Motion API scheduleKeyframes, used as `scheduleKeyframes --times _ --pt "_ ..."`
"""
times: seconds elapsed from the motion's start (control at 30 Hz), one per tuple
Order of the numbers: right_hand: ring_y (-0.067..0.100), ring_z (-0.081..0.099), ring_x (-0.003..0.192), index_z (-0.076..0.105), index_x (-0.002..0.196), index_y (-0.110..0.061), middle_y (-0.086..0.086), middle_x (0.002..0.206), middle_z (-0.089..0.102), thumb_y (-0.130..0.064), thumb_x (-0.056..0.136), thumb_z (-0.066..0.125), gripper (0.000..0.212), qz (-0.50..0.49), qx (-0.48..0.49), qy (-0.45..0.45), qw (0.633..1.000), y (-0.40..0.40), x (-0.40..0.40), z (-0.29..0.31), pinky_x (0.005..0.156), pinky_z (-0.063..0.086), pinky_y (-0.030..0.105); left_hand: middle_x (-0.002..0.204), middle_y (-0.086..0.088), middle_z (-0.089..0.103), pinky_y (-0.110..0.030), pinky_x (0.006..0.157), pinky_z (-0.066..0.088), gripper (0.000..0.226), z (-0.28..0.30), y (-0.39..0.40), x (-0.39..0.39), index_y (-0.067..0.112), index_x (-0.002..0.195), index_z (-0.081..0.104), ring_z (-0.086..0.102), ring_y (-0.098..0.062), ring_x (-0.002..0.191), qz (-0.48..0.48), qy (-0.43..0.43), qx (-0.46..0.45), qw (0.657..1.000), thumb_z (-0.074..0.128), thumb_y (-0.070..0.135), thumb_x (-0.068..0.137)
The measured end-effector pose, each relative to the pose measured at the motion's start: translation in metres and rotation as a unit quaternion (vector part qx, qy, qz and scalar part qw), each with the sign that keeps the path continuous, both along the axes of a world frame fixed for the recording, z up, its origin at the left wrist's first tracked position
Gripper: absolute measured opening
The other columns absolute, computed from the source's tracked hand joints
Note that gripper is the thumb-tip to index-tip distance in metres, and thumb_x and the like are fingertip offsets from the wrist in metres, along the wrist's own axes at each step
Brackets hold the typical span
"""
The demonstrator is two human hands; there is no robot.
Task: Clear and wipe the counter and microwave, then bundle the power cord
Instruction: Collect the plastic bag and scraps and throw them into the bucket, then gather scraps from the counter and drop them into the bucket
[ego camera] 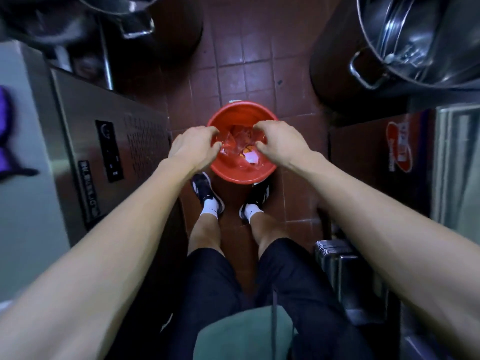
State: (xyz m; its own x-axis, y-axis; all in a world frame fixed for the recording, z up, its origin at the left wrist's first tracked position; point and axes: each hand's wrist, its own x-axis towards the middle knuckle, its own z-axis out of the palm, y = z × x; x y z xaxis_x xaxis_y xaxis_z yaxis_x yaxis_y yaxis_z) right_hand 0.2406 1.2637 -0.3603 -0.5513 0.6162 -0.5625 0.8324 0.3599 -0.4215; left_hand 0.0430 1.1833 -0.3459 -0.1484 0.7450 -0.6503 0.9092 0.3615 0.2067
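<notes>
Head view, looking straight down at my feet. Far left: purple cloth (6,131) lying on a pale surface. Next to it a stainless appliance (104,141) with a dark control panel and a perforated vent. Above that, a dark pot with a metal handle (137,27), blurred.

My left hand (196,148) is over the left rim of the red bucket (242,175), back of the hand up, fingers curled down, fingertips in the clear plastic wrappers (235,144) inside. Looks like a pinch on the plastic, but the contact is hidden by the knuckles, so I can't confirm a hold.

The bucket sits on the brown tiled floor (233,76), just ahead of my black shoes (205,190). Inside it: crumpled clear wrappers and a scrap with orange and white print. No counter, microwave or power cord in this view.

My right hand (279,142) is over the right rim, same pose, fingers curled, tips at the wrappers. Also can't tell whether it has hold of anything.

Right of that: a cardboard box (389,149) with a red logo, standing on the floor. Above it, a large steel stockpot (420,40) with a side handle. Bottom right: a stack of metal trays (335,258) on edge, partly behind my right forearm.
</notes>
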Motion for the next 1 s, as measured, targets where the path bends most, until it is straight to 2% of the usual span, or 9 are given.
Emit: scheduleKeyframes --times 0.17,0.37,0.5,0.73,1.0 --pt "0.027 0.056 0.126 0.054 0.139 -0.022 0.003 0.140 0.059 -0.029 0.087 0.065 0.053 0.057 0.026 0.020 0.998 0.000 -0.014 0.060 0.100 0.049 0.044 0.130 -0.007 0.063 -0.046 0.097 0.050 0.041 0.062 -0.025 -0.012 0.024 0.131 0.058 0.058 -0.032 0.120 0.089 0.016 0.038 0.995 0.052 0.044 0.096" --pt "0.028 0.056 0.125 0.059 0.135 -0.023 0.002 0.137 0.061 -0.029 0.084 0.066 0.052 0.159 0.071 0.054 0.983 -0.029 -0.051 0.124 0.095 0.048 0.041 0.135 -0.004 0.060 -0.044 0.098 0.047 0.044 0.121 -0.085 -0.022 0.025 0.137 0.053 0.055 -0.029 0.124 0.162 0.045 0.066 0.984 0.049 0.044 0.098" --pt "0.030 0.054 0.128 0.054 0.141 -0.022 0.003 0.143 0.056 -0.028 0.086 0.066 0.057 0.210 0.096 0.075 0.970 -0.064 -0.079 0.156 0.100 0.048 0.046 0.135 -0.003 0.059 -0.043 0.100 0.046 0.042 0.149 -0.136 -0.036 0.026 0.136 0.054 0.054 -0.028 0.125 0.204 0.067 0.092 0.972 0.048 0.044 0.098" --pt "0.031 0.057 0.123 0.056 0.138 -0.022 0.001 0.138 0.059 -0.029 0.083 0.069 0.057 0.282 0.136 0.144 0.939 -0.157 -0.110 0.200 0.094 0.051 0.048 0.132 -0.005 0.062 -0.043 0.097 0.048 0.039 0.197 -0.252 -0.040 0.030 0.131 0.057 0.057 -0.032 0.120 0.311 0.099 0.159 0.932 0.052 0.047 0.096" --pt "0.030 0.058 0.122 0.059 0.135 -0.022 0.001 0.136 0.061 -0.026 0.082 0.066 0.053 0.368 0.164 0.204 0.892 -0.312 -0.100 0.259 0.095 0.050 0.047 0.135 -0.005 0.061 -0.040 0.097 0.047 0.039 0.250 -0.426 0.012 0.026 0.133 0.057 0.058 -0.030 0.121 0.414 0.133 0.227 0.872 0.052 0.043 0.098"
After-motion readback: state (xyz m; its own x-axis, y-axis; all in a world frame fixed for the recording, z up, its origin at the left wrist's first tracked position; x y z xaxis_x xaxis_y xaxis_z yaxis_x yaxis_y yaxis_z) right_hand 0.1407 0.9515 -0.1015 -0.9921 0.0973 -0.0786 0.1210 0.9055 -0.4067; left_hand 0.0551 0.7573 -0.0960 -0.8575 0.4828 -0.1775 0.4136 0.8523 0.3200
